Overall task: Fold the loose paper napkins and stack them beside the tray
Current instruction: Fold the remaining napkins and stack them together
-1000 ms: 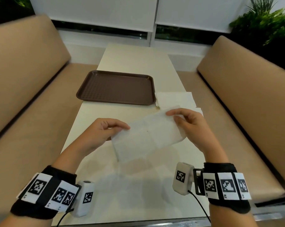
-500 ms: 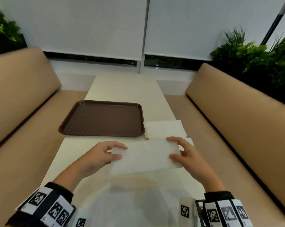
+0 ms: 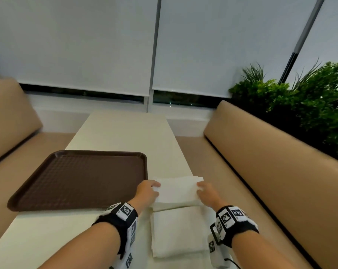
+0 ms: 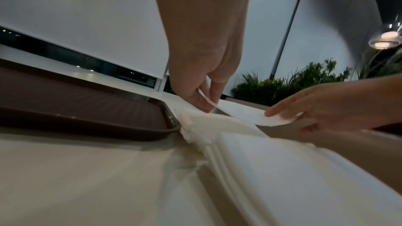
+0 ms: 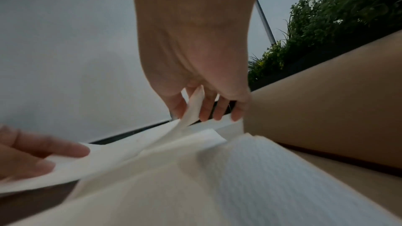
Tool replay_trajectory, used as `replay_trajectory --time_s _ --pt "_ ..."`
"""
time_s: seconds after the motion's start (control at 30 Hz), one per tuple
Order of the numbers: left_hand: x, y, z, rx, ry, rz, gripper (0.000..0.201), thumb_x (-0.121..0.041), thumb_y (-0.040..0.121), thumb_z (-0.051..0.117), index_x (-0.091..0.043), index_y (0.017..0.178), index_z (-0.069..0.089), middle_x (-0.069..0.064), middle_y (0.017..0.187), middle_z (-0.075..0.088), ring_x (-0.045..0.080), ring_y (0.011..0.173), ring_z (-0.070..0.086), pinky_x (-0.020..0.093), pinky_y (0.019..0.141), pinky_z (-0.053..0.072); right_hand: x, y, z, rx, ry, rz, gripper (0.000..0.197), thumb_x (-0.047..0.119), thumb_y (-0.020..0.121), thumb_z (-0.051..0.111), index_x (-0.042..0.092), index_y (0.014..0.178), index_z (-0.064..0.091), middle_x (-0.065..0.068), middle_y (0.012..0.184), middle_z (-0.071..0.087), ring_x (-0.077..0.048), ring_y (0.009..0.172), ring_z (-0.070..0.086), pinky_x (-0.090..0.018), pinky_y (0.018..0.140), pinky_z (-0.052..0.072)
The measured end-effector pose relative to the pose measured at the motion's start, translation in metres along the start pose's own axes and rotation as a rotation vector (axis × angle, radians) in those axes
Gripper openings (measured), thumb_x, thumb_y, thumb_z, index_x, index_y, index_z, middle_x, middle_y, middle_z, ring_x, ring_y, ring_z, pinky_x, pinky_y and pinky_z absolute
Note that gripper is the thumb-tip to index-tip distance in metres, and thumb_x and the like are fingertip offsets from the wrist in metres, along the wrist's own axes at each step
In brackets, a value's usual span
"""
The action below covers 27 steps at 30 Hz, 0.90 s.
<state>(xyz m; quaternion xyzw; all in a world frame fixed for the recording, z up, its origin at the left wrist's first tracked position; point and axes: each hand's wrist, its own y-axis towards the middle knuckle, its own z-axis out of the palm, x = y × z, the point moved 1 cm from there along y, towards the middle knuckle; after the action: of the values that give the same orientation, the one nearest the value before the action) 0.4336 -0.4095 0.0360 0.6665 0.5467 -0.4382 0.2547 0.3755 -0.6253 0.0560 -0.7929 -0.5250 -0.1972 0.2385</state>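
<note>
Between the two hands, a folded napkin (image 3: 177, 189) hung just above the stack (image 3: 176, 201) beside the tray (image 3: 77, 177), the left hand (image 3: 147, 192) pinching its left end and the right hand (image 3: 206, 192) pinching its right end between thumb and fingers. Whether the sheet already touched the stack could not be told from these blurred views. Good practice was judged to be lowering both ends level, squaring edges with the napkins beneath the fingers, then letting go together; unfolded napkins (image 3: 178, 232) lay nearer the wrists.
</note>
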Motion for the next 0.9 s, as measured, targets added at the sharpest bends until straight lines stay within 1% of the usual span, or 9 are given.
replay_trajectory --time_s 0.13,0.2,0.27,0.37,0.47,0.53,0.67,0.8,0.9 --pt "0.009 0.009 0.021 0.076 0.247 -0.08 0.035 -0.022 0.095 0.052 -0.014 0.13 0.055 0.009 0.144 0.039 0.027 0.133 0.036 0.028 0.105 0.033 -0.011 0.014 0.01 0.104 -0.227 0.029 0.013 0.016 0.099 0.03 0.015 0.099 0.043 -0.011 0.14 0.038 -0.028 0.134 0.028 -0.034 0.11 0.019" --pt "0.009 0.005 0.026 0.099 0.372 -0.143 0.033 -0.034 0.096 0.045 -0.023 0.125 0.056 0.008 0.142 0.03 0.029 0.129 0.03 0.035 0.107 0.033 -0.014 0.016 0.012 0.172 -0.29 0.096 0.015 0.022 0.099 0.026 0.02 0.096 0.041 -0.012 0.148 0.024 -0.034 0.139 0.015 -0.045 0.114 0.014" --pt "0.008 -0.001 0.026 0.096 0.404 -0.143 0.029 -0.038 0.096 0.04 -0.022 0.115 0.056 0.007 0.132 0.027 0.026 0.118 0.03 0.035 0.104 0.034 -0.013 0.01 0.009 0.234 -0.372 0.141 0.032 0.031 0.1 0.022 0.024 0.123 0.044 -0.012 0.157 0.002 -0.039 0.144 -0.004 -0.059 0.114 0.003" --pt "0.002 -0.018 0.007 0.054 0.317 -0.068 0.036 -0.042 0.096 0.041 -0.028 0.129 0.049 0.001 0.126 0.026 0.022 0.118 0.028 0.031 0.102 0.03 0.003 -0.013 -0.006 0.105 -0.246 0.105 0.048 0.045 0.101 0.022 0.038 0.149 0.018 -0.002 0.16 -0.013 -0.033 0.144 -0.02 -0.063 0.111 -0.009" --pt "-0.008 -0.052 -0.031 0.009 0.118 0.031 0.035 -0.033 0.097 0.049 -0.024 0.13 0.054 -0.001 0.12 0.033 0.02 0.122 0.034 0.025 0.098 0.03 0.03 -0.057 -0.019 -0.116 -0.01 -0.049 0.047 0.045 0.1 0.033 0.039 0.146 0.028 0.001 0.16 0.0 -0.025 0.146 -0.009 -0.057 0.113 -0.002" --pt "-0.009 -0.092 -0.059 0.049 -0.002 0.114 0.028 -0.022 0.097 0.052 -0.018 0.122 0.061 0.001 0.121 0.05 0.014 0.114 0.047 0.018 0.088 0.037 0.045 -0.095 -0.015 -0.119 0.024 -0.155 0.045 0.04 0.099 0.042 0.036 0.143 0.036 0.001 0.155 0.018 -0.021 0.144 0.007 -0.051 0.113 0.009" --pt "0.016 -0.189 -0.108 0.076 -0.108 0.133 0.017 -0.025 0.096 0.053 -0.032 0.102 0.067 -0.009 0.102 0.064 0.01 0.089 0.061 0.015 0.072 0.043 0.067 -0.17 0.032 0.113 -0.019 -0.29 0.037 0.04 0.094 0.052 0.035 0.131 0.049 0.008 0.141 0.04 -0.016 0.135 0.029 -0.046 0.112 0.024" --pt "0.069 -0.28 -0.135 0.047 -0.149 0.047 0.016 -0.033 0.093 0.058 -0.044 0.095 0.069 -0.015 0.097 0.065 0.006 0.084 0.063 0.022 0.075 0.046 0.082 -0.226 0.099 0.408 -0.058 -0.271 0.048 0.039 0.092 0.056 0.024 0.137 0.046 0.001 0.139 0.043 -0.018 0.129 0.039 -0.031 0.106 0.035" --pt "0.107 -0.342 -0.148 0.064 -0.161 -0.044 0.025 -0.057 0.075 0.059 -0.048 0.097 0.067 -0.02 0.099 0.064 0.008 0.088 0.064 0.028 0.087 0.045 0.091 -0.247 0.139 0.467 -0.182 -0.21 0.065 0.048 0.088 0.059 0.016 0.141 0.038 -0.006 0.143 0.038 -0.024 0.131 0.036 -0.037 0.108 0.035"
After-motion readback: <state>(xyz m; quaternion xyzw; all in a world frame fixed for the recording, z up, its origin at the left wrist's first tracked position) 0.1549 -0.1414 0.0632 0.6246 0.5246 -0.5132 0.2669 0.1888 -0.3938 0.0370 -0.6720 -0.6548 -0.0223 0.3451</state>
